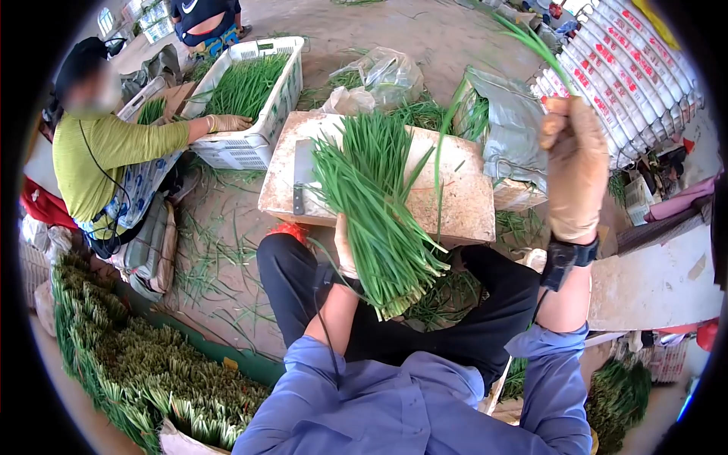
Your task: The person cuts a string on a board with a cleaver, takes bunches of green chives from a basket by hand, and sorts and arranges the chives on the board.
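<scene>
My left hand [345, 249], in a tan glove, is closed around a thick bunch of garlic chives [379, 235]. The bunch lies slanted over my lap, its pale cut ends toward me and its leafy part resting over the near side of a worn block-like table [459, 186]. More chives [375, 148] lie on that table behind the bunch. Raised at the right, my gloved right hand [578, 163] pinches a few loose chive leaves [535, 42] that stretch up and left. A cleaver [303, 171] lies flat at the table's left, handle toward me.
A co-worker in a yellow-green top [121, 155] reaches into a white crate [296, 64] of chives. Stacked chives [152, 356] fill the lower left. A grey-covered bundle [516, 136] and white printed bundles [614, 76] stand right. A plastic bag [390, 76] lies beyond the table.
</scene>
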`<state>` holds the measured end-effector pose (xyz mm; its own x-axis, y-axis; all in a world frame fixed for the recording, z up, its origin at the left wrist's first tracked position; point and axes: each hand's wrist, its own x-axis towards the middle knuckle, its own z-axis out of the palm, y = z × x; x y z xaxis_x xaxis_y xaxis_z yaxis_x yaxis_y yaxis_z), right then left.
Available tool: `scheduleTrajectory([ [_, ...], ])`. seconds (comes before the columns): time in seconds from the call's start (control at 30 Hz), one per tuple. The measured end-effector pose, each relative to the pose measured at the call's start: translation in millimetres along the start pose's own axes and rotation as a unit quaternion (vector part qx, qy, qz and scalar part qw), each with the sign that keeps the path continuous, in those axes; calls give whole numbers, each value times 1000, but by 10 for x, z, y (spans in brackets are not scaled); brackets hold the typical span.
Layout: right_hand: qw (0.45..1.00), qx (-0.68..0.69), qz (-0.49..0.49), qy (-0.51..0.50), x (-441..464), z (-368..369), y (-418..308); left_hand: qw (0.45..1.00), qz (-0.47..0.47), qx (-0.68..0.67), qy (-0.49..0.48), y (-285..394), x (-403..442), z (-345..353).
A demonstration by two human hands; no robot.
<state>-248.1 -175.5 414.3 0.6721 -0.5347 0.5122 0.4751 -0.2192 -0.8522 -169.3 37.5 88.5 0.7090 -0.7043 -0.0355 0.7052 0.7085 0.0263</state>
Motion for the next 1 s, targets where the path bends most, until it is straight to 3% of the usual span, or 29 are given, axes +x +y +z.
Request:
scheduleTrajectory([
  [0.17,971,-98,149,-158,-578,262,628,1000,-6,-6,2,-20,-1,50],
  [0.27,889,-199,297,-286,-1069,193,988,1000,-4,-7,10,-2,21,26],
  [0.33,838,-315,278,-347,-1416,32,1276,1000,0,2,14,20,-23,159],
  [0.4,770,-482,143,-393,-1651,-61,1329,1000,7,-2,3,40,-34,171],
  [0.43,766,-485,190,-377,-1704,-54,1279,1000,10,-3,-2,47,-38,180],
  [0.53,757,-508,172,-373,-1730,-110,1173,1000,15,3,0,63,-26,155],
  [0.57,739,-527,91,-409,-1746,-165,1206,1000,10,5,0,67,-26,130],
  [0.67,634,-586,154,-480,-1498,-146,855,1000,17,15,20,66,22,28],
  [0.73,642,-616,122,-440,-1380,-165,773,999,14,20,24,54,9,63],
  [0.8,698,-613,95,-357,-1276,-67,701,999,10,34,25,39,5,107],
  [0.83,730,-571,157,-341,-1251,-22,718,999,1,45,21,41,-4,118],
  [0.93,777,-550,-11,-307,-1493,-58,1309,997,-14,63,34,22,-27,154],
  [1.0,734,-553,123,-374,-1575,-10,1543,998,-5,51,43,8,-88,305],
])
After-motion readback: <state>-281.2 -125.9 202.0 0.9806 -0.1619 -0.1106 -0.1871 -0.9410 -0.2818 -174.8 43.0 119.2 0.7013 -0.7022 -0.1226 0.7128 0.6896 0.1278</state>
